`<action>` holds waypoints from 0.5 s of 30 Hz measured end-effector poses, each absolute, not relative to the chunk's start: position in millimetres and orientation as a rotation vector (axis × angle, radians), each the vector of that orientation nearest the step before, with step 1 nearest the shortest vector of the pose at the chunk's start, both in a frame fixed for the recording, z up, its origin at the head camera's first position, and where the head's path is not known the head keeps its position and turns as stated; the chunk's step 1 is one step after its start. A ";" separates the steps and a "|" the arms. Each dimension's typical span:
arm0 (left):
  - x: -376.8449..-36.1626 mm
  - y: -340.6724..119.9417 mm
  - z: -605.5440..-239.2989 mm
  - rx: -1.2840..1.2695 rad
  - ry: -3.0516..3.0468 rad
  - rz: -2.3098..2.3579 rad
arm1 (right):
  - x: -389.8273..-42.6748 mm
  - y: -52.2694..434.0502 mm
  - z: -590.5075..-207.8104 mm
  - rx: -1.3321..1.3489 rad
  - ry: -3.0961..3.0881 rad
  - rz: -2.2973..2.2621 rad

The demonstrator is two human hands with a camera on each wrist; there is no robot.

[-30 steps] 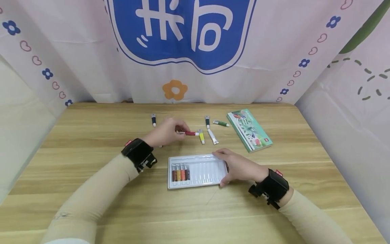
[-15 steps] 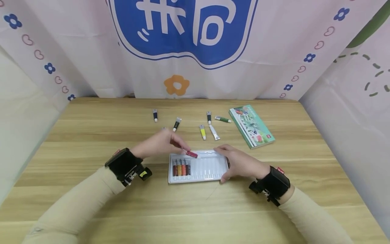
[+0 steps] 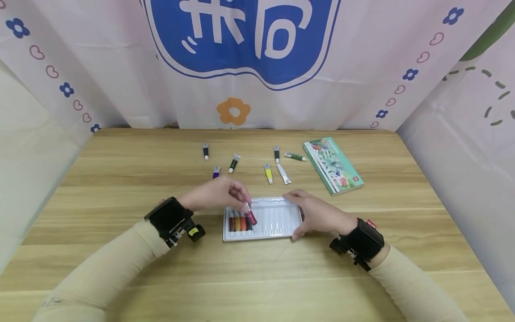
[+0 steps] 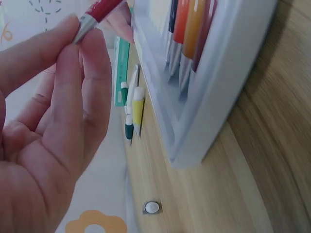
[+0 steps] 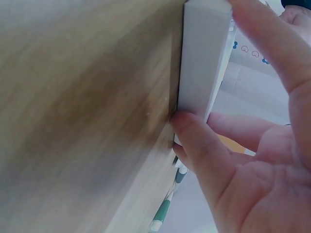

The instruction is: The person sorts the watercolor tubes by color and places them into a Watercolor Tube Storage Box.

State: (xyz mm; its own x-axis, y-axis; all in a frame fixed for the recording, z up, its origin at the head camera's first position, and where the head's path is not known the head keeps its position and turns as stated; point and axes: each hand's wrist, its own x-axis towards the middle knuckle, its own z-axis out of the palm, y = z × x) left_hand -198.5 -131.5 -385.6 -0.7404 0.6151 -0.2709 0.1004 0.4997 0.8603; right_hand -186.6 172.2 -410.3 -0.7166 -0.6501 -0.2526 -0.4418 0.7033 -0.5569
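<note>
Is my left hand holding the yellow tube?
No, your left hand pinches the red tube, while the yellow tube lies on the table.

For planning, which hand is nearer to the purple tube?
Left hand: in front of the purple tube, partly hiding it; right hand: farther right, gripping the tray.

Slots (image 3: pixel 276 222) in the tray (image 3: pixel 259 239) lay free between the red tube (image 3: pixel 251 218) and the right hand (image 3: pixel 319 215), which blocked one end.
</note>
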 end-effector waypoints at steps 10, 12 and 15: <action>-199.8 -116.2 -395.1 0.526 2.242 1.151 | -187.3 172.9 -411.2 -0.828 2.478 -0.655; -199.2 -113.2 -397.1 0.496 2.247 1.157 | -187.6 173.2 -411.8 -0.827 2.479 -0.653; -197.7 -110.2 -398.3 0.452 2.260 1.167 | -187.9 173.2 -412.5 -0.830 2.478 -0.649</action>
